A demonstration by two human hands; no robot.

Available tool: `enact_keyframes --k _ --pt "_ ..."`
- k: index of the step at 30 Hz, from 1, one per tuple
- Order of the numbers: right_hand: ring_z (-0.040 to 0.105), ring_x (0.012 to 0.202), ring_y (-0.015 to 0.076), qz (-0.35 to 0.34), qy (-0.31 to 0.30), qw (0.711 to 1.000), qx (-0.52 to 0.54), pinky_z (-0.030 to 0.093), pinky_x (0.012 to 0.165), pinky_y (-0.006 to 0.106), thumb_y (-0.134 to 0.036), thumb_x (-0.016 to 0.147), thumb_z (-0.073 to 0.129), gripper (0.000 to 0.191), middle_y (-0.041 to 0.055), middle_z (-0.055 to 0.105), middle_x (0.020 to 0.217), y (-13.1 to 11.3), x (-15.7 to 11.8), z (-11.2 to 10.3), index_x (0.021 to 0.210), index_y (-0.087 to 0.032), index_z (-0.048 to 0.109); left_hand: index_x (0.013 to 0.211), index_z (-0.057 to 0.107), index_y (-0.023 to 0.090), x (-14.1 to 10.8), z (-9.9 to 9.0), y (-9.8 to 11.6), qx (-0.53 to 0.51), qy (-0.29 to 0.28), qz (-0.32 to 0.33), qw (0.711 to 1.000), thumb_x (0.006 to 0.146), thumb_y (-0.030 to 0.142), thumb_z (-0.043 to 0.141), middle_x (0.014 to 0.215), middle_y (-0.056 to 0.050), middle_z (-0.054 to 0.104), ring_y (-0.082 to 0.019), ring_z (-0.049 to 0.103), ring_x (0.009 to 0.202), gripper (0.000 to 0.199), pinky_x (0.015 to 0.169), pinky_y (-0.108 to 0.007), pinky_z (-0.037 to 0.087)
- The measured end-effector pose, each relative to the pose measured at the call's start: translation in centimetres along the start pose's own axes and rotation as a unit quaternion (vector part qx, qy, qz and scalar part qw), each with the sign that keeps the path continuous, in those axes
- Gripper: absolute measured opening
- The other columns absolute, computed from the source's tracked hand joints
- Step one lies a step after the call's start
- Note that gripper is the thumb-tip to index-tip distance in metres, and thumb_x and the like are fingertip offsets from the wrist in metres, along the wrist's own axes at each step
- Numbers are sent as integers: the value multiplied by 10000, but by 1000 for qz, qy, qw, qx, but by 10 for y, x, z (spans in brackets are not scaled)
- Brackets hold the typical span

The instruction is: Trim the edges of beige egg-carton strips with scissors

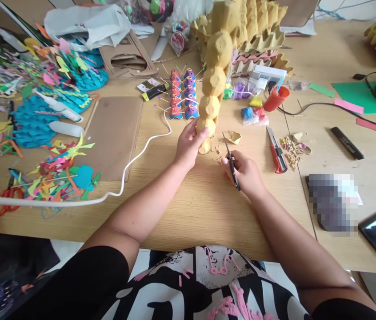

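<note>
My left hand (189,144) grips the lower end of a yellow egg-carton strip (212,106), a single row of cups held up off the table. In my right hand (246,173) is a pair of dark-handled scissors (230,162), blades pointing up and away from me, a little to the right of the strip. A cut-off yellow carton scrap (234,137) lies on the table just beyond the scissors, with small crumbs around it. Behind the strip, to its left, stand a red painted carton strip (175,95) and a purple one (190,94), both stuck with pins.
A red utility knife (277,153) lies right of my right hand, beside a pile of carton crumbs (293,149). A white cable (144,151) crosses the left side past a cardboard sheet (111,138). Colourful paper scraps (54,178) cover the left. Yellow egg trays (261,26) are stacked behind.
</note>
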State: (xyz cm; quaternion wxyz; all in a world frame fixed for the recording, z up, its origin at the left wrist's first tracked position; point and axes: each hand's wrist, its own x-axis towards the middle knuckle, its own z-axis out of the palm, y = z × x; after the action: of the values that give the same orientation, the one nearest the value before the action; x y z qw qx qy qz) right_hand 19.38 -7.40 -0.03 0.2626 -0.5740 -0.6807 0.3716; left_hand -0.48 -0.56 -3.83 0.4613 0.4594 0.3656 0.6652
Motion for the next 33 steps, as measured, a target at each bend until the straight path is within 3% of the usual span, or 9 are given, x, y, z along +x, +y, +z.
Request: enact_keyframes --k 6,16,21,26,29,33 --pt "568 676 203 0 11 1000 20 398 624 305 -782 948 665 514 -8 591 666 3 3 -5 909 -273 604 1174 805 271 -5 1 5 26 -85 5 996 840 601 914 1125 -45 819 -196 745 1097 482 992 -305 563" --pt "515 692 177 17 21 999 -19 357 665 316 -713 972 651 475 -11 588 727 -2 3 -9 861 -258 573 1252 800 265 -9 3 9 51 -112 8 992 865 538 906 1132 -45 821 -182 732 1052 485 934 -287 582" --pt "468 648 173 20 26 999 -35 324 638 324 -737 948 671 496 -20 545 669 -1 6 -11 854 -255 603 1254 807 265 -7 0 6 26 -101 -12 995 822 566 939 1180 -47 836 -189 751 1090 542 988 -300 592" --pt "463 605 160 15 17 999 33 325 600 317 -801 895 711 561 -37 501 612 -3 6 -10 836 -253 601 1228 832 282 -7 0 5 27 -97 -23 995 887 657 855 1191 -47 848 -205 773 1145 508 1015 -309 597" --pt "439 526 149 52 -12 992 118 323 536 315 -843 854 735 600 -54 481 566 -8 4 -9 866 -262 587 1205 830 278 -6 -1 2 -13 -59 -60 996 937 757 729 1078 -54 849 -223 800 1043 558 885 -327 631" --pt "424 472 139 55 -16 981 184 320 490 313 -886 837 727 637 -58 499 531 -13 1 -7 856 -278 537 1189 800 285 2 -6 -6 -106 -36 -162 980 827 836 758 822 -24 776 -200 747 719 661 611 -321 567"
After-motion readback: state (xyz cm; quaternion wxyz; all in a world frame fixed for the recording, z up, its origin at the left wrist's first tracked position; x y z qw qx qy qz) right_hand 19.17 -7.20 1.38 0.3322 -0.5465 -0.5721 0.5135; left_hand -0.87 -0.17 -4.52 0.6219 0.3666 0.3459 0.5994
